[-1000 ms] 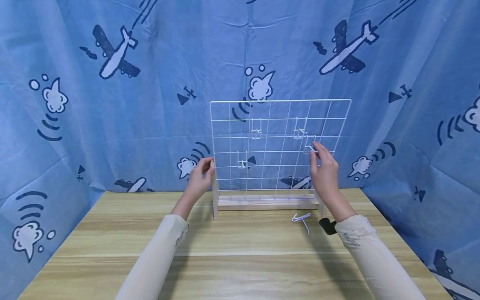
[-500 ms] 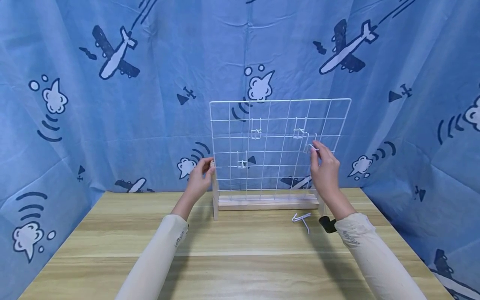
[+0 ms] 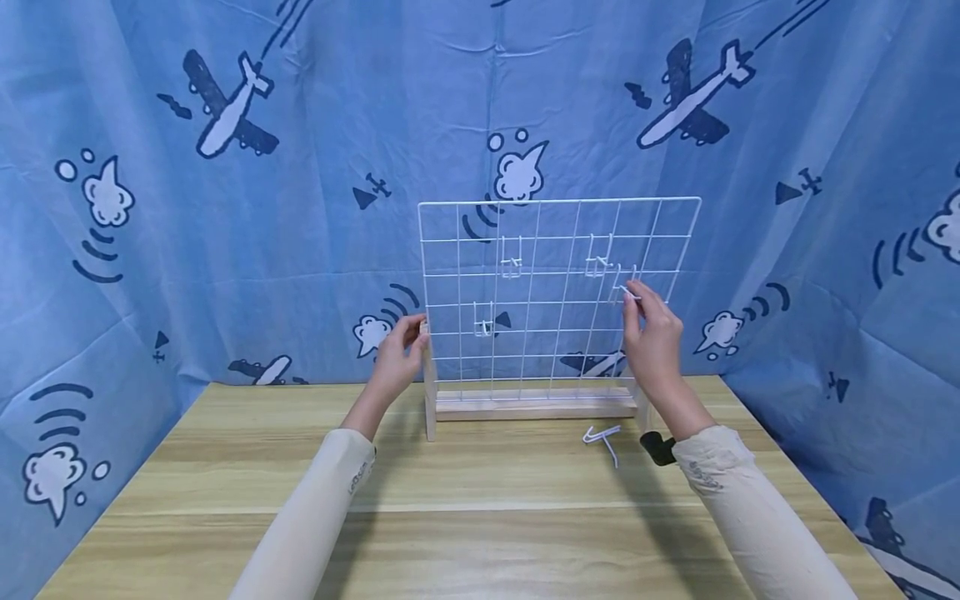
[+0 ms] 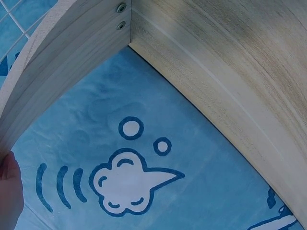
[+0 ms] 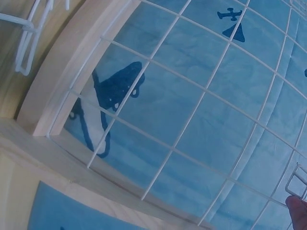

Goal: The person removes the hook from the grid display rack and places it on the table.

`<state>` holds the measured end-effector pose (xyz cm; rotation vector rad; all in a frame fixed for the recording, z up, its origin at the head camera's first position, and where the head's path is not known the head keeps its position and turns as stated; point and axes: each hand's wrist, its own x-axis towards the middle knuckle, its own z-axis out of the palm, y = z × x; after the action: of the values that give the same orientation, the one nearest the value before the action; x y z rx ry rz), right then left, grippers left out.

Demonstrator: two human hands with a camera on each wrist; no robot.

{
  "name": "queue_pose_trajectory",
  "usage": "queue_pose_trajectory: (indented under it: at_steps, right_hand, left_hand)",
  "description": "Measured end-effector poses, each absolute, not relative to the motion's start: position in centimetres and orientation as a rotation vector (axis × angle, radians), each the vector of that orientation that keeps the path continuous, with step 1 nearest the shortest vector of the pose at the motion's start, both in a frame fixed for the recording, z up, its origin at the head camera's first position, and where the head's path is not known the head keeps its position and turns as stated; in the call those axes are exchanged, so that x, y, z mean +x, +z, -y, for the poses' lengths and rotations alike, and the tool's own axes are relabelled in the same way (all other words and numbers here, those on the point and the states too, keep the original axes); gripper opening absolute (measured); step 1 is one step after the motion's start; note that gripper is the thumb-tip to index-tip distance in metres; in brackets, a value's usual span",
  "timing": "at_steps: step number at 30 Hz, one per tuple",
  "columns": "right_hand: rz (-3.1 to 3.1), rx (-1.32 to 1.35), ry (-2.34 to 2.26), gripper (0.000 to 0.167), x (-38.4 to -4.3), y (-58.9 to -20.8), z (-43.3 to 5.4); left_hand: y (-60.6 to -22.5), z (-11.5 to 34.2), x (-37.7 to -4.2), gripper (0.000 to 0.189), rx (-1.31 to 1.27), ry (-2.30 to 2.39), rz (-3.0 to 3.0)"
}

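Observation:
A white wire grid panel (image 3: pixel 561 200) stands upright in a wooden stand (image 3: pixel 536 408). My left hand (image 3: pixel 397 354) grips the stand's left post (image 3: pixel 430 392); in the left wrist view its fingers (image 4: pixel 10 191) lie at the post's edge. With thumb and fingertips, my right hand (image 3: pixel 654 342) pinches a white wire hook (image 3: pixel 624 289) in front of the grid's right part, its upper prongs close to a horizontal wire. The right wrist view shows only a fingertip (image 5: pixel 298 211) beside that hook's frame (image 5: pixel 296 178). Three similar hooks hang on the grid, one of them at lower left (image 3: pixel 483 327).
Another white hook (image 3: pixel 602 436) lies on the wooden table (image 3: pixel 480 542) in front of the stand's right side. A black object (image 3: pixel 658 448) sits by the right wrist. Blue curtain (image 3: pixel 337 167) with plane prints surrounds the table at the back and sides.
My right hand has shifted slightly up and to the right, carrying the pinched hook with it. The left hand stays on the post.

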<state>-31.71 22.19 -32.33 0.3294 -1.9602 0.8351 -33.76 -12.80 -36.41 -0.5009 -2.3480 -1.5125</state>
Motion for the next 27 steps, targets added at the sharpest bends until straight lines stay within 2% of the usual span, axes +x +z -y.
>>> queue_pose_trajectory:
  at_steps: [27]
  right_hand:
    - [1.931,0.328,0.832,0.026,-30.71,-32.12,-23.02]
  left_hand:
    - [-36.37,12.79,-33.65,0.037,-0.476,-1.527,2.366]
